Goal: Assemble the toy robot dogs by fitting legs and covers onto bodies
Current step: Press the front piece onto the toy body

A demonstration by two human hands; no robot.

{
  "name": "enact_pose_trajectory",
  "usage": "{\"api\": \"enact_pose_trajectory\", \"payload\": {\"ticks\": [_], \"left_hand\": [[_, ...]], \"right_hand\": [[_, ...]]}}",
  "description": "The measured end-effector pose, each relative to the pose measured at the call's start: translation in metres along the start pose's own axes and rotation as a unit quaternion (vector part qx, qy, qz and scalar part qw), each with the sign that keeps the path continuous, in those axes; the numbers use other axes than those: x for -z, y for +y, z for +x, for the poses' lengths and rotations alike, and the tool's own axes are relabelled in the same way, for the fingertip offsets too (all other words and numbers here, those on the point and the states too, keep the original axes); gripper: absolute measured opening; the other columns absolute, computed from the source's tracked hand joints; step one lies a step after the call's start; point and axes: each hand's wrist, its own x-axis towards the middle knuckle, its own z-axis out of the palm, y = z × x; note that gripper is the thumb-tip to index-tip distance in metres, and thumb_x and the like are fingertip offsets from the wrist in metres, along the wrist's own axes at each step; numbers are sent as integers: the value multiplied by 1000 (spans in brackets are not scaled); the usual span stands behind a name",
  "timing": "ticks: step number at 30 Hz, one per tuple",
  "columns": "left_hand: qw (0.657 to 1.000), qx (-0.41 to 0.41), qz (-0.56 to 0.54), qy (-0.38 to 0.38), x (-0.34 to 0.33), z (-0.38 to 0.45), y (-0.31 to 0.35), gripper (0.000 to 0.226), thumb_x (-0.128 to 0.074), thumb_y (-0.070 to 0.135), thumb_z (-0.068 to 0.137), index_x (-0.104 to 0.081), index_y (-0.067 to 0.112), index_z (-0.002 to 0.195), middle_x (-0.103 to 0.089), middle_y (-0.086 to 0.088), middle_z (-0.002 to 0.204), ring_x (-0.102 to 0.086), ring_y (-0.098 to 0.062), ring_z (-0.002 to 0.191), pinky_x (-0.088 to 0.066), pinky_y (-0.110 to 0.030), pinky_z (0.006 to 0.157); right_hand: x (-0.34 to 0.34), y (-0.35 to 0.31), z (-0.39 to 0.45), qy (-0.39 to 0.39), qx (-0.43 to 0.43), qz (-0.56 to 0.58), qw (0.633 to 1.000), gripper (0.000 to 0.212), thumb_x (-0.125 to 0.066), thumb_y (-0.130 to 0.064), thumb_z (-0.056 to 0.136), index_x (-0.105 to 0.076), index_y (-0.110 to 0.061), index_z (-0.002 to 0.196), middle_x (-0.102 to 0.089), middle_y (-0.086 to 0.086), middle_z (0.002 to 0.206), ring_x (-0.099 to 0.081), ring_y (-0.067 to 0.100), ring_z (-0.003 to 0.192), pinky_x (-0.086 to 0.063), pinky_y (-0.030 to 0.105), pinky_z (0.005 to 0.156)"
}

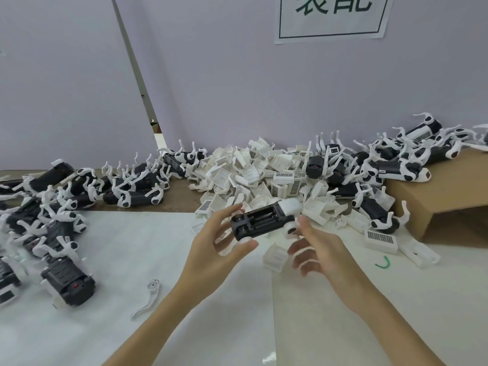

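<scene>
A black toy dog body (261, 221) with a white head end and an open battery bay is held above the table's middle. My left hand (221, 241) grips its left end between thumb and fingers. My right hand (317, 249) is just right of the body, fingers spread and blurred, thumb near the white hub at the body's right end; whether it touches is unclear. A pile of white covers (253, 175) lies behind. One loose white leg (148, 297) lies on the table near my left forearm.
Several dogs with legs fitted are heaped at the left (60, 228) and at the back right (390, 165). A cardboard box (449, 191) lies at the right. A green wire tie (383, 262) and loose covers (380, 240) lie near it. The wall is close behind.
</scene>
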Motion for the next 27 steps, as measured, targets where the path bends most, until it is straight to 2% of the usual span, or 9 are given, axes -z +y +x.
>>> {"api": "enact_pose_trajectory", "payload": {"ticks": [3, 6, 8, 11, 13, 16, 18, 21, 27], "left_hand": [[979, -120, 149, -67, 1, -2, -3, 76, -82, 29, 88, -47, 35, 155, -51, 19, 157, -46, -10, 149, -41, -23, 118], [942, -205, 247, -97, 0, -2, -4, 80, -75, 29, 94, -36, 34, 163, -36, 24, 167, -31, -4, 156, -32, -17, 120], [954, -189, 225, -67, -4, -2, -4, 86, -76, 25, 94, -28, 39, 165, -32, 24, 169, -30, -2, 156, -32, -18, 120], [982, -109, 156, -6, -10, -3, -8, 94, -85, 34, 88, -29, 35, 163, -23, 16, 173, -27, -7, 158, -34, -20, 121], [998, 24, 61, -4, -12, -5, -5, 98, -89, 55, 77, -35, 42, 158, -41, 17, 161, -48, -5, 145, -48, -24, 112], [980, 157, -121, -12, -18, -3, -2, 81, -78, 61, 81, -49, 31, 150, -74, 0, 130, -74, -27, 114, -55, -40, 101], [968, 179, -178, 9, -17, -2, -2, 67, -76, 50, 90, -55, 18, 145, -76, -12, 124, -74, -35, 110, -50, -51, 109], [964, 188, -190, 15, -14, -2, -6, 61, -78, 39, 89, -61, 8, 139, -75, -15, 124, -74, -34, 112, -48, -51, 113], [966, 183, -180, -26, -4, 3, -7, 56, -82, 31, 89, -61, 15, 139, -74, -12, 129, -73, -32, 117, -59, -36, 93]], "right_hand": [[3, -1, -1, -75, -112, 129, 982, 81, -55, -84, 83, -77, -11, 110, -69, 23, 88, -65, 31, 66, -52, 31, 53], [1, 3, 1, -71, -116, 179, 974, 51, -69, -70, 86, -81, -23, 104, -69, 22, 89, -64, 28, 67, -57, 32, 59], [-3, 5, 3, -39, -102, 233, 966, 45, -74, -50, 88, -73, -17, 118, -70, 22, 94, -64, 29, 66, -57, 32, 57], [-7, 6, 5, -4, -34, 243, 970, 58, -78, -38, 84, -62, -3, 128, -71, 20, 109, -68, 32, 74, -58, 33, 68], [-8, 5, 4, -2, 6, 212, 977, 68, -79, -40, 79, -59, 2, 129, -73, 16, 109, -71, 31, 83, -55, 34, 76], [-8, 5, 3, -4, 10, 182, 983, 73, -82, -40, 72, -61, 2, 128, -76, 8, 103, -73, 30, 90, -55, 30, 76], [-6, 6, 3, -17, 5, 170, 985, 70, -83, -39, 70, -65, -1, 126, -78, 10, 107, -74, 29, 92, -58, 26, 74], [-5, 11, 5, -36, 6, 161, 986, 54, -82, -37, 74, -75, -9, 120, -77, 13, 115, -74, 29, 104, -59, 24, 81], [-7, 13, 4, 33, 90, 78, 992, 70, -80, -50, 71, -64, -25, 134, -78, -7, 114, -73, 10, 108, -60, 28, 88]]}}
